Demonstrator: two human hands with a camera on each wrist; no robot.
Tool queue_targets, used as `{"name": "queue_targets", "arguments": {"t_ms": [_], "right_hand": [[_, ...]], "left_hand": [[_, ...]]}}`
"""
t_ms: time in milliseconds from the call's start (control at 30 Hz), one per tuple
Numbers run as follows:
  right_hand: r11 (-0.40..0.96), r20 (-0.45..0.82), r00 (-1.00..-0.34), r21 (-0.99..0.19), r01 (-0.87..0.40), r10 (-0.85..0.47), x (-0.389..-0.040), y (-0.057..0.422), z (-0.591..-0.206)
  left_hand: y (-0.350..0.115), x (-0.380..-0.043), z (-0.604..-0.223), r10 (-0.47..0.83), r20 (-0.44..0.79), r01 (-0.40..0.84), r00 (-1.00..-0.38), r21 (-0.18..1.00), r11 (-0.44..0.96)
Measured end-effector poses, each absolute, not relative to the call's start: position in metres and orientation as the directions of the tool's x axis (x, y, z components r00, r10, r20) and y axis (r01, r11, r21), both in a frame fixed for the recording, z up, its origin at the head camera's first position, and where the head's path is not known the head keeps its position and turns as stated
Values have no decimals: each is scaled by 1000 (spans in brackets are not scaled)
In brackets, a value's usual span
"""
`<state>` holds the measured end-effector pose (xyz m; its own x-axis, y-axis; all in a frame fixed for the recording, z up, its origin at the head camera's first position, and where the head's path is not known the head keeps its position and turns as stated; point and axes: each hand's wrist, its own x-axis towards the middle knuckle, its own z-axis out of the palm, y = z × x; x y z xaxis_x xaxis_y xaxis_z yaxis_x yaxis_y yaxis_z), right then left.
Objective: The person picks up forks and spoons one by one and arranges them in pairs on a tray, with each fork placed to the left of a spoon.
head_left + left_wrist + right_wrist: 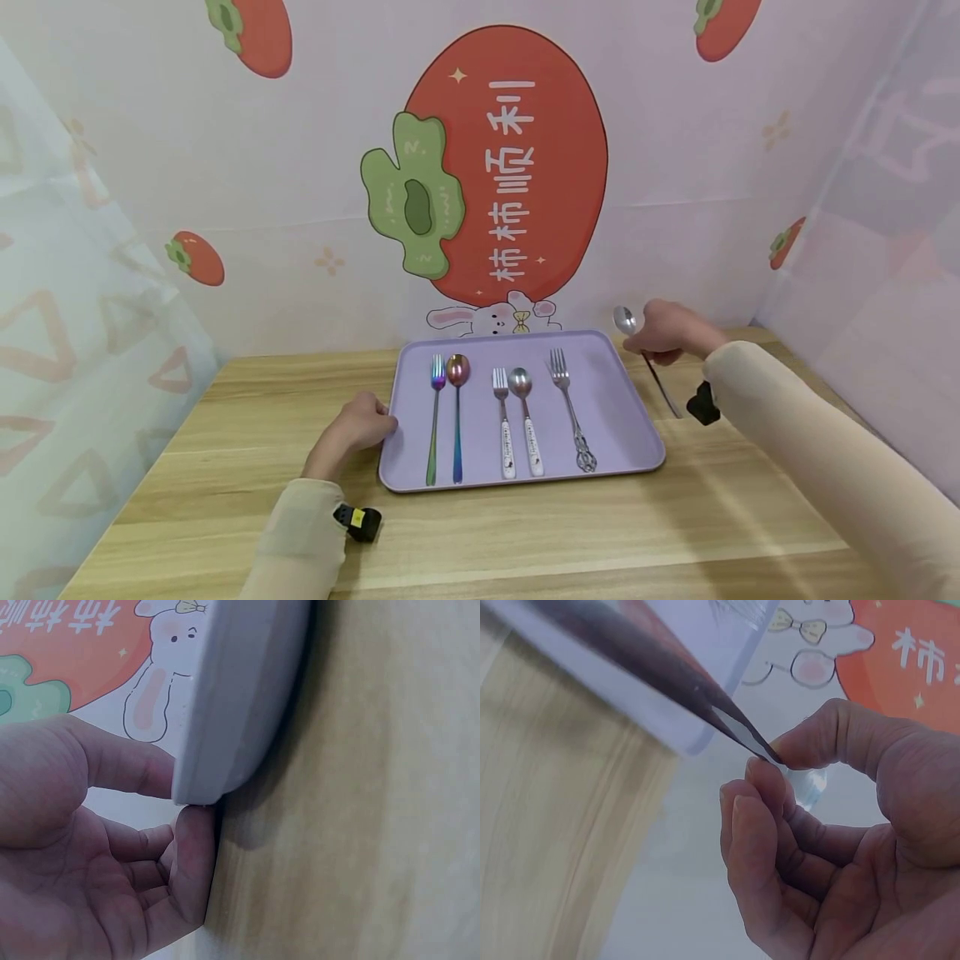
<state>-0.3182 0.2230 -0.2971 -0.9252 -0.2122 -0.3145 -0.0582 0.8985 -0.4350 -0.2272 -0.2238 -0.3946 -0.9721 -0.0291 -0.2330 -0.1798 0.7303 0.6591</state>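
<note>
A silver spoon is pinched between thumb and fingertips of my right hand, just beyond the tray's right edge. Its bowl points up and away, and its long handle slants down toward the table. My left hand grips the left rim of the lilac tray, with the thumb on one side of the rim and a finger under it. On the tray lie a rainbow fork, a rainbow spoon, a white-handled fork, a white-handled spoon and an ornate silver fork.
The tray rests on a wood-grain table. Behind it stands a backdrop printed with persimmons and a rabbit. Pale cloth walls close off the left and right sides.
</note>
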Motion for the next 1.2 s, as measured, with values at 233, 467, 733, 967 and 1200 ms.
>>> {"name": "queue_targets", "arguments": {"t_ms": [233,467,733,967,1200], "right_hand": [[902,-301,-932,-428,-59,-204,-317,201,-302],[909,-292,-939,-415,-47,-182,-318,181,-307],[907,-297,-943,-421,-13,-152,-318,167,-315],[906,-313,-940,-424,14,-132,-321,163,-324],[903,-331,-936,-428,37,-118,-321,163,-337]], "left_hand": [[-224,-227,-395,-33,-233,-182,-972,658,731],[-225,-228,-397,-34,-226,-177,-974,654,736],[-225,-228,-396,-32,-231,-179,-972,653,735],[-225,-228,-395,-30,-225,-174,-974,655,735],[-225,-229,-396,-31,-227,-176,-973,651,738]]}}
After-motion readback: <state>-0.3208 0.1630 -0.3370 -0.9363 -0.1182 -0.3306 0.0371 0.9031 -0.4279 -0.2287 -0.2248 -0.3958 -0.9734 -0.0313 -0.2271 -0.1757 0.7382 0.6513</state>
